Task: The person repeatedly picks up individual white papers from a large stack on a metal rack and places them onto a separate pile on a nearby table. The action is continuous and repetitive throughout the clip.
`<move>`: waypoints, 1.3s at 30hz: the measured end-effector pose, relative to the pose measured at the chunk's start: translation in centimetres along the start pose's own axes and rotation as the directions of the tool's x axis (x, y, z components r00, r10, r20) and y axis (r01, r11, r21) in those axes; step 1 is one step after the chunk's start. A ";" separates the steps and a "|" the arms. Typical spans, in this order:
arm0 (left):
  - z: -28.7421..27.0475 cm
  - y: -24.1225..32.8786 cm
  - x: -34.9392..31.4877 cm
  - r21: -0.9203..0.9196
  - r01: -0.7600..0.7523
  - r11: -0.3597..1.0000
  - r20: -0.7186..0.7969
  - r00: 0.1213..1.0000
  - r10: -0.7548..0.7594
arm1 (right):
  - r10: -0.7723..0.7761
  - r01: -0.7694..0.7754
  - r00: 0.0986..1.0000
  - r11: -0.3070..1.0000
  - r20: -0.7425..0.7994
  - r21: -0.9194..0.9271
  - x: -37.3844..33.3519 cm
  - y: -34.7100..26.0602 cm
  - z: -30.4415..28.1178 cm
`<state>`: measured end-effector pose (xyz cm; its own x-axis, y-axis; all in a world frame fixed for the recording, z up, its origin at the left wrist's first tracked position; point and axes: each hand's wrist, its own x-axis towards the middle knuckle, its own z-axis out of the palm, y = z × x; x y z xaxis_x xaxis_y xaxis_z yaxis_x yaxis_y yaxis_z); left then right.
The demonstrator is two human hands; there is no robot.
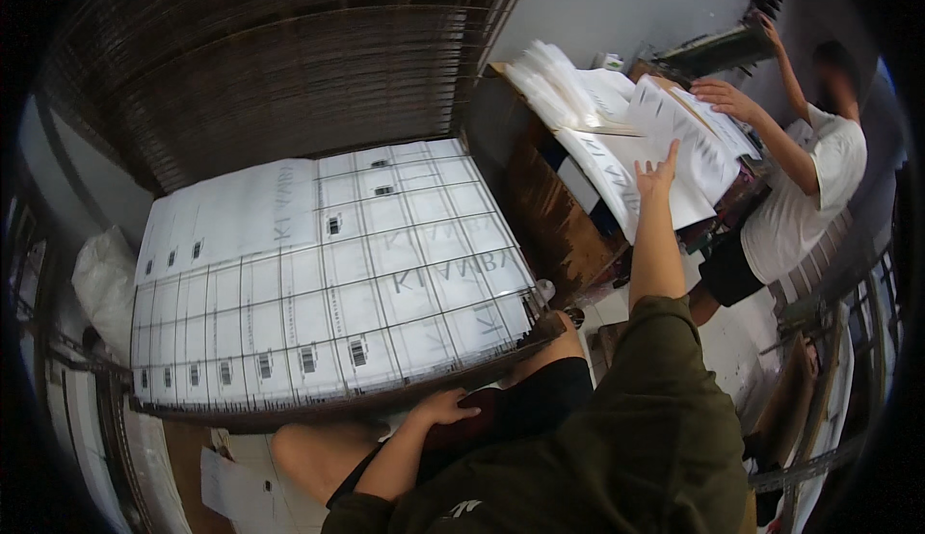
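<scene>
My right hand (pixel 658 173) reaches out over white printed sheets (pixel 689 201) on a wooden worktable at the upper right. Its fingers are spread; whether they touch the top sheet is hard to tell. My left hand (pixel 448 407) rests on my lap against my dark shorts, fingers stretched out and nothing visible in them. In front of me is a wire drying rack (pixel 323 317), with rows of overlapping white printed sheets (pixel 231 201) on it. A co-worker's hand (pixel 727 97) lies at the far edge of the sheets on the worktable.
Past the worktable (pixel 525 187), a co-worker in a white shirt (pixel 829 158) stands with the other arm raised to a dark flat frame (pixel 713 49). Raised wire shelves (pixel 289 62) tower behind the rack. A pale plastic bag (pixel 104 279) sits left. Another rack stands right.
</scene>
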<state>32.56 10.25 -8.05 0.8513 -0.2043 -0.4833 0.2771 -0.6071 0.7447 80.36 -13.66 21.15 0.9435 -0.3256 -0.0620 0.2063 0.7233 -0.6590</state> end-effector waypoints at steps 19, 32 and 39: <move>1.4 -0.1 1.4 0.015 0.050 0.999 -0.018 0.999 -0.050 | 0.248 0.495 0.362 0.766 0.899 -0.410 -27.6 -1.5 20.5; 6.3 -4.3 8.2 0.082 -0.435 0.896 -0.247 0.863 0.442 | 0.656 0.557 -0.413 0.731 0.632 -0.395 -41.1 0.4 27.0; 1.3 0.1 2.2 -0.017 -0.019 1.000 0.080 0.997 0.021 | 0.498 0.289 -0.132 0.847 0.857 -0.447 -32.0 13.6 24.3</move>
<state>33.90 8.76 -9.69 0.8185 -0.2775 -0.5031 0.2679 -0.5902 0.7615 59.26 21.40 32.43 0.2010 0.9248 0.3230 0.3314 0.2460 -0.9108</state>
